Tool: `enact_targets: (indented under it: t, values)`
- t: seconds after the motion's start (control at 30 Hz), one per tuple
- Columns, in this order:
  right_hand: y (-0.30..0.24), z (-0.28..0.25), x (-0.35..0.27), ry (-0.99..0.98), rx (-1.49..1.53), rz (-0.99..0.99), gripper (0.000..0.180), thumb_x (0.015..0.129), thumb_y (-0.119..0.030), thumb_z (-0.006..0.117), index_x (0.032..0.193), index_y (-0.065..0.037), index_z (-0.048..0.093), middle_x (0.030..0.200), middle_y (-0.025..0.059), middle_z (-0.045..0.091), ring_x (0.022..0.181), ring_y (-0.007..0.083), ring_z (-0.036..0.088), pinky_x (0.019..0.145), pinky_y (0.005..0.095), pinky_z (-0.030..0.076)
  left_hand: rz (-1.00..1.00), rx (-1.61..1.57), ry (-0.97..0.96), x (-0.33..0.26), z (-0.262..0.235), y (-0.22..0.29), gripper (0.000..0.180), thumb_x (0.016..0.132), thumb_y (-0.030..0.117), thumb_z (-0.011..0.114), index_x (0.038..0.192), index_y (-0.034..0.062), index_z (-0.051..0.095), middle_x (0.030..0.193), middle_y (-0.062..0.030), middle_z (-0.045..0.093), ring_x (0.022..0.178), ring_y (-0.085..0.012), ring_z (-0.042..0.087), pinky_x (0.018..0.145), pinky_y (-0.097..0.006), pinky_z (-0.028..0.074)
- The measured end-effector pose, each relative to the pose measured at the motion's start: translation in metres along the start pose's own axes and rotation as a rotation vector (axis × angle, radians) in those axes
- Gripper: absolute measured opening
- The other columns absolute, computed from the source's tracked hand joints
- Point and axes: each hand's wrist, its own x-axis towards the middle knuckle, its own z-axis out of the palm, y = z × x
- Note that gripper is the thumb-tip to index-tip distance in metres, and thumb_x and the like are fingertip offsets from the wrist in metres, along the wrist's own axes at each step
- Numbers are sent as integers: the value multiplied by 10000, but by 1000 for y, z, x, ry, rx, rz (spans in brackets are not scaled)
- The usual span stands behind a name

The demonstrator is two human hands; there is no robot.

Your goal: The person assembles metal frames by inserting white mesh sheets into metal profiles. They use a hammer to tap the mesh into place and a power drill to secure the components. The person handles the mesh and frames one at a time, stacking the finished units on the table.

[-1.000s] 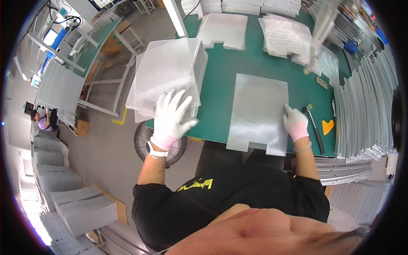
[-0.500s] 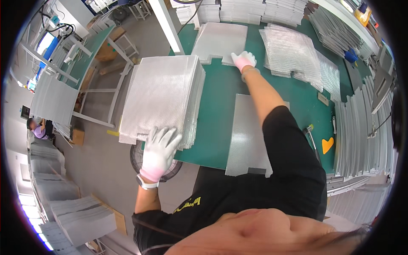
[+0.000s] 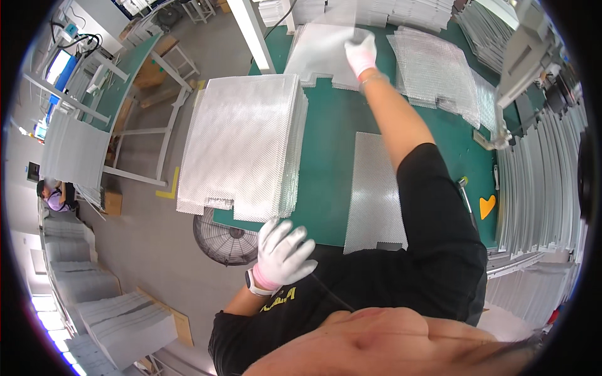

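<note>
Looks like a factory workshop, judging by piled textured sheets [image 3: 238,144] and a hammer [image 3: 466,194] on the green table [image 3: 326,163], grey panels [image 3: 533,188] massed along its right side, and a caged fan [image 3: 226,241] below its near left corner.

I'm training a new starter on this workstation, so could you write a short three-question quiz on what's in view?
1. Multiple choice: On the green table, where is the tall stack of mesh sheets relative to the orange heart-shaped piece?
a) To its left
b) To its right
c) Underneath it

2. True or false: The left hand is open rather than clenched.

3. Short answer: Which of the two hands reaches farther across the table?

Key:
1: a, to its left.
2: True.
3: The right hand.
</note>
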Motion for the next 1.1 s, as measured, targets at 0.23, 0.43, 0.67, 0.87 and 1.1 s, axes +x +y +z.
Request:
enact_targets:
  t: [0.23,0.43,0.67,0.87,1.1]
  values:
    - [-92,-136,-3,-220,417,-305,449,918,-32,579,1366,-27,546,1208,123,646,979,207,650,851,382,523,-231,-451,-32,5,34,-7,451,752,83,676,1194,4,628,1294,-203,611,1187,-392,592,1048,-492,451]
    - [-52,-276,-149,-273,437,-170,342,976,-71,591,1303,27,605,1201,83,650,932,118,607,855,261,502,-758,-1264,380,48,82,-8,659,978,192,629,1503,-53,315,1447,-223,503,1327,-315,512,1134,-443,386]
    - [-23,-359,-336,-268,-202,-143,393,819,-75,710,1207,-30,660,1157,128,611,866,165,619,771,262,510,-636,-397,-8,33,108,21,898,842,137,751,1539,-51,216,1378,-234,529,1122,-258,613,954,-338,504]
    - [10,-381,-357,-319,-386,-22,529,775,-170,758,1269,-44,617,1181,152,616,1080,298,625,927,359,506,-723,-283,-281,25,130,52,855,823,177,752,1526,15,293,1170,-179,630,952,-326,653,808,-403,545]
    - [34,-387,-355,-315,-435,-27,555,779,-188,756,1288,-40,593,1196,160,614,1126,322,610,979,373,492,-547,-146,-258,22,155,56,696,847,232,732,1437,15,431,1072,-170,617,936,-346,649,794,-406,551]
